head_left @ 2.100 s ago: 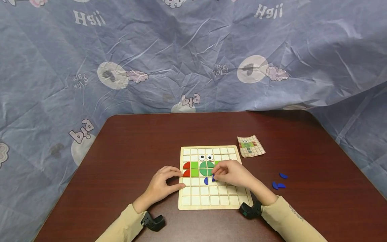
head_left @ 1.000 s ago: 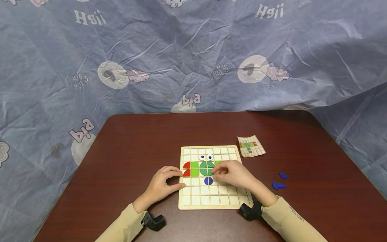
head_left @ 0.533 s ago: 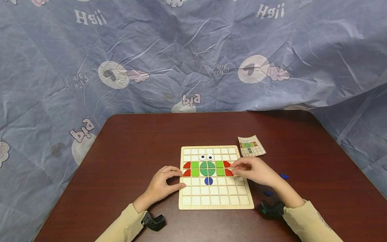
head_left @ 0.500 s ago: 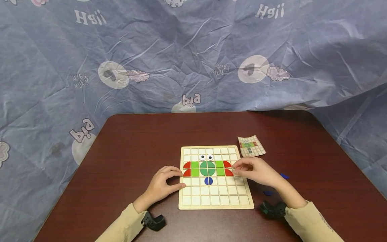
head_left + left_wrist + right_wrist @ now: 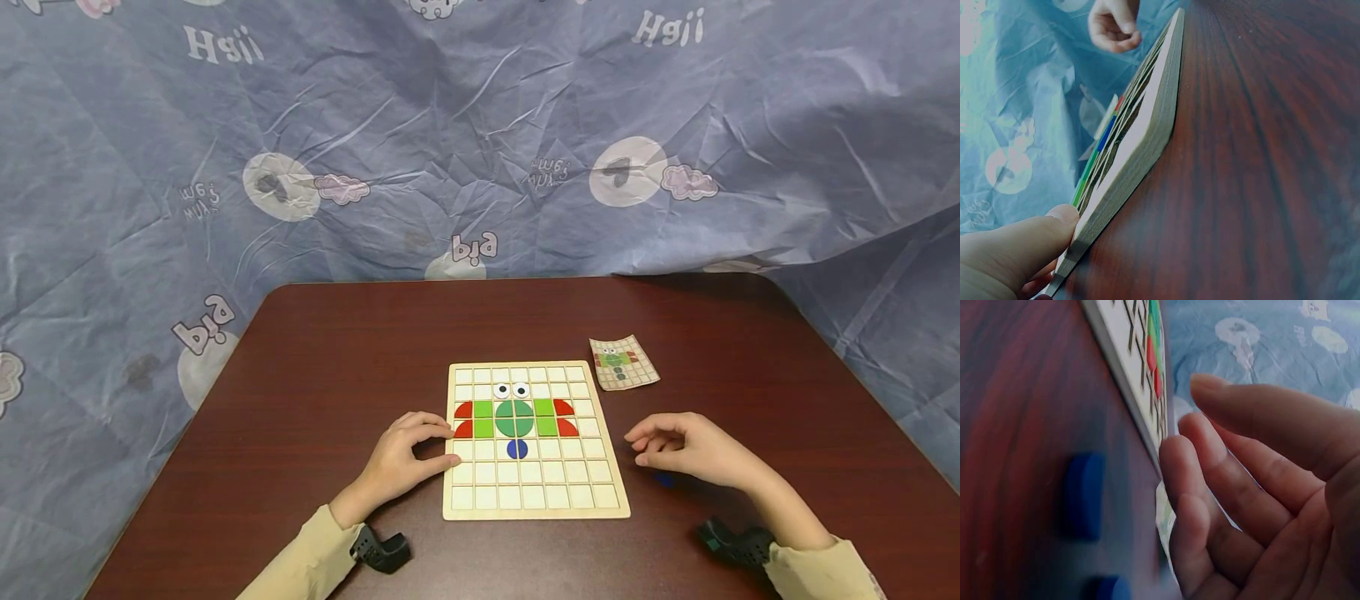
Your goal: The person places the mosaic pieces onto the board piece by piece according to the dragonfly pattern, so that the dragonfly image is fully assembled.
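Observation:
In the head view, a pale wooden grid board (image 5: 535, 500) bears a figure of coloured pieces: round eyes (image 5: 512, 390), a dark green disc (image 5: 514, 419), light green squares (image 5: 483, 419), red quarter pieces (image 5: 567, 427) and a blue disc (image 5: 517, 449) of two halves. My left hand (image 5: 405, 454) rests at its left edge, the thumb (image 5: 1063, 219) touching the rim in the left wrist view. Right of the board hovers my right hand (image 5: 690, 450), fingers loosely bent and holding nothing. Blue half-round pieces (image 5: 1086, 497) lie below it, mostly hidden in the head view.
A small pattern card (image 5: 624, 362) with a similar figure lies beyond the board's right corner. The dark red table (image 5: 360, 350) meets a hanging blue printed cloth (image 5: 480, 167) at the back. Black wrist cameras (image 5: 381, 550) are strapped to both forearms.
A second blue half now completes the disc; my right hand has let it go and moved right, off the board. A loose blue piece sits nearer the board. My left hand stayed.

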Demonstrator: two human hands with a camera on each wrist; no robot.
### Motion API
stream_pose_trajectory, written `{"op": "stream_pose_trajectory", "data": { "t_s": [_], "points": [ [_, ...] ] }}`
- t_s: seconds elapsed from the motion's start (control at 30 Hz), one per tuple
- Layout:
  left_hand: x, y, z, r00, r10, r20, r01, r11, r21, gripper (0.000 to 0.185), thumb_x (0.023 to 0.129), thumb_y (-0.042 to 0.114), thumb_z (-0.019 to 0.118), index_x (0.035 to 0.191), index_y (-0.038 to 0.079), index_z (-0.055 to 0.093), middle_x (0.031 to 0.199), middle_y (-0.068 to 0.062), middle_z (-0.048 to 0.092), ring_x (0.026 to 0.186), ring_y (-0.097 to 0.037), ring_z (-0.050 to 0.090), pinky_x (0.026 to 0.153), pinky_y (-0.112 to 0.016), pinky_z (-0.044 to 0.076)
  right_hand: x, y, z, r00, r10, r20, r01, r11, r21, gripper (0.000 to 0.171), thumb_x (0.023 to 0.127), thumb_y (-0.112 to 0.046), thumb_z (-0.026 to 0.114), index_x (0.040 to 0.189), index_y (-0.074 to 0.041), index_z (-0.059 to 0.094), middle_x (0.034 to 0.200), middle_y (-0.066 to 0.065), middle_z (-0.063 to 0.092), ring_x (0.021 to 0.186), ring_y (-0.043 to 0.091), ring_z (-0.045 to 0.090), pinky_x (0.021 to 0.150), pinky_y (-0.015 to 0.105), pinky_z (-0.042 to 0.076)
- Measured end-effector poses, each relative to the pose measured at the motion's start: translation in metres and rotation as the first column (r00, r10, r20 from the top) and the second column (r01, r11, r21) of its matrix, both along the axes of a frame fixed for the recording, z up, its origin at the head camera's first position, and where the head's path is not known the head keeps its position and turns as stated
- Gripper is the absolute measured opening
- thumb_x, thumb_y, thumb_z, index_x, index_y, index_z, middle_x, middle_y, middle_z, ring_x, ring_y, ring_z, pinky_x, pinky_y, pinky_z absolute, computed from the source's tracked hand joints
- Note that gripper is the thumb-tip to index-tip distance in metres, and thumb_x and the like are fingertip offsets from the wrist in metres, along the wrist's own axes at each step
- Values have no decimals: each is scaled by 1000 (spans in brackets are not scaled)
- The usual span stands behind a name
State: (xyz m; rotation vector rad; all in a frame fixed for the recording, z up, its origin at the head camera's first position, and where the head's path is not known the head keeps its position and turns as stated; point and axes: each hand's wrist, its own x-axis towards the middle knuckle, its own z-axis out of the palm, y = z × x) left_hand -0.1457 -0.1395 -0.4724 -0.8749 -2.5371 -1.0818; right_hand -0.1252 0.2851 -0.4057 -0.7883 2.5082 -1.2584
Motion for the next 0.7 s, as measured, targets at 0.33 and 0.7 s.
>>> {"op": "stream_pose_trajectory", "data": {
  "t_s": [0.33, 0.7],
  "points": [
    [1, 0, 1, 1000, 8, 3, -8, 1000, -9, 31, 74, 38, 80, 96, 17, 72, 103, 12, 61, 97, -6, 54, 84, -31, 48, 9, 21, -8, 1000, 5, 14, -5, 1000, 21, 24, 82, -15, 74, 103, -5, 68, 92, 5, 67, 76, 12, 61, 63, 25, 53],
    [1, 0, 2, 1000, 3, -7, -3, 1000, -7, 31, 74, 36, 80, 96, 16, 72, 103, 10, 62, 97, -7, 54, 84, -31, 48, 8, 34, -16, 996, 20, 84, -20, 1000, 1, 23, 81, -12, 74, 102, -5, 68, 89, 5, 66, 76, 15, 59, 63, 26, 52]
  ]
}}
